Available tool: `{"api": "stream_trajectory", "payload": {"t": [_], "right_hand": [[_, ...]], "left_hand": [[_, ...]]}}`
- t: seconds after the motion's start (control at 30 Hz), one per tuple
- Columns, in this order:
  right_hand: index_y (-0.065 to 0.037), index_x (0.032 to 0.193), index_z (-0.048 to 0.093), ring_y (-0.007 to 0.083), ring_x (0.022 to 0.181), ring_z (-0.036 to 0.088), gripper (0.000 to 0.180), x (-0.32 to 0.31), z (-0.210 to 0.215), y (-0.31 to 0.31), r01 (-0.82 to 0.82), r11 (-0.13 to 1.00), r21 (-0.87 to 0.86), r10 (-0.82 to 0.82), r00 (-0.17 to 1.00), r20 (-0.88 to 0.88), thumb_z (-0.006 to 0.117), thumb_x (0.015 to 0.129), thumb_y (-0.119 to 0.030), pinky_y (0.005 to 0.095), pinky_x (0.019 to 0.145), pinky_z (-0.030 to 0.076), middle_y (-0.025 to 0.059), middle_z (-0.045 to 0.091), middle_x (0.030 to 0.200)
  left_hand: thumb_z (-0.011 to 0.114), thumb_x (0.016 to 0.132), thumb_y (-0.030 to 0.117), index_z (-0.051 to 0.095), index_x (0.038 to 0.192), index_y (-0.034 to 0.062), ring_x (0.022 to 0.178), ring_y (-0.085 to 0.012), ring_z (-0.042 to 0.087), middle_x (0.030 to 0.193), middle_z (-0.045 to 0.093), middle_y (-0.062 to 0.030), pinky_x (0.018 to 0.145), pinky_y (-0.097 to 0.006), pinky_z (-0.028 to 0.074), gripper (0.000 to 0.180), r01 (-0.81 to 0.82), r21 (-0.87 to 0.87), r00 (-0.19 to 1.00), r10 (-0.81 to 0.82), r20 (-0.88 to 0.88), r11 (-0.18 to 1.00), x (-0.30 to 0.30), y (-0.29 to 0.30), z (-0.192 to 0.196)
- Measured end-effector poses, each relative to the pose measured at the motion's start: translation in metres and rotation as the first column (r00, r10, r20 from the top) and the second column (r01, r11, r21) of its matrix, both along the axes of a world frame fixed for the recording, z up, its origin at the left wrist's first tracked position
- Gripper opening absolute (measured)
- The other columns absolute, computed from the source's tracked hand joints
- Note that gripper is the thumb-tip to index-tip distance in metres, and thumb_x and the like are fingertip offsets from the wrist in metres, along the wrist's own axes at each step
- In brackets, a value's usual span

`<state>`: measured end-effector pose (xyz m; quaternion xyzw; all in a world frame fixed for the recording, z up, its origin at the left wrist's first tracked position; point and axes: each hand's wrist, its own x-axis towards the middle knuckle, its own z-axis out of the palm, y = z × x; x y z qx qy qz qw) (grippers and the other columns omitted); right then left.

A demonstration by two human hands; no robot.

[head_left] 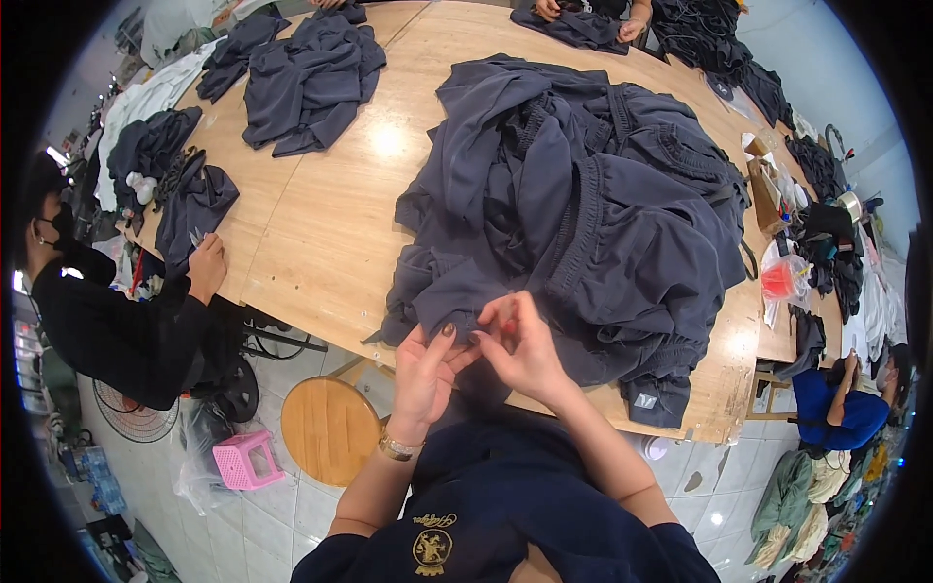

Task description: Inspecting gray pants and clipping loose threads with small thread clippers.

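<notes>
At the near edge of the table, my left hand [426,374] pinches a bunched piece of a dark grey garment [452,291] between thumb and fingers. Close beside it, my right hand [525,355] has its fingers curled and fingertips meeting near the cloth. A small red bit shows between those fingers, too little to name. Beyond both hands lies a large heap of dark grey garments [641,233] with gathered elastic waistbands. Part of the held cloth hangs down over the table edge toward my lap.
The wooden table [330,209] carries more dark garments [311,83] at the far left. A co-worker in black [117,311] works at the left, and another's hands [583,15] are at the far side. A round stool [330,430] and a pink plastic stool [248,460] stand below left.
</notes>
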<state>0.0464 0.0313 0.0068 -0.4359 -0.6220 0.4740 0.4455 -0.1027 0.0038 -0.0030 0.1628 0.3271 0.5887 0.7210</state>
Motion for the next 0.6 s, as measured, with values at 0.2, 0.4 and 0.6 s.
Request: {"api": "stream_trajectory", "payload": {"t": [0.2, 0.4, 0.6], "right_hand": [[-0.004, 0.087, 0.041, 0.0039, 0.067, 0.046, 0.020, 0.000, 0.002, 0.005, 0.047, 0.998, -0.047, -0.055, 0.983, -0.175, 0.060, 0.083, 0.003, 0.0193, 0.058, 0.037, 0.0017, 0.052, 0.079], [-0.006, 0.083, 0.038, 0.0036, 0.066, 0.046, 0.023, 0.018, 0.003, 0.003, 0.014, 0.987, -0.163, -0.062, 0.954, -0.293, 0.061, 0.086, -0.007, 0.0208, 0.058, 0.038, 0.0002, 0.052, 0.078], [-0.003, 0.086, 0.044, 0.0354, 0.062, 0.053, 0.036, 0.030, -0.009, -0.008, -0.097, 0.986, -0.133, 0.140, 0.916, 0.375, 0.058, 0.087, -0.037, 0.0385, 0.057, 0.041, 0.0156, 0.052, 0.066]], "left_hand": [[0.052, 0.093, 0.008, 0.055, 0.114, 0.0018, 0.097, -0.0188, 0.063, 0.109, 0.062, -0.0100, 0.083, -0.037, 0.055, 0.021, 0.014, 0.031, 0.996, -0.011, -0.092, 0.999, -0.002, -0.001, 0.002], [0.052, 0.094, 0.010, 0.054, 0.114, 0.0040, 0.095, -0.0192, 0.063, 0.108, 0.063, -0.0097, 0.080, -0.036, 0.056, 0.022, 0.013, -0.019, 1.000, -0.014, -0.025, 1.000, -0.004, -0.002, 0.002], [0.050, 0.094, 0.010, 0.054, 0.112, 0.0045, 0.092, -0.0183, 0.064, 0.105, 0.063, -0.0094, 0.079, -0.034, 0.056, 0.019, 0.014, -0.044, 1.000, -0.014, 0.004, 0.999, -0.006, 0.000, 0.003]]}}
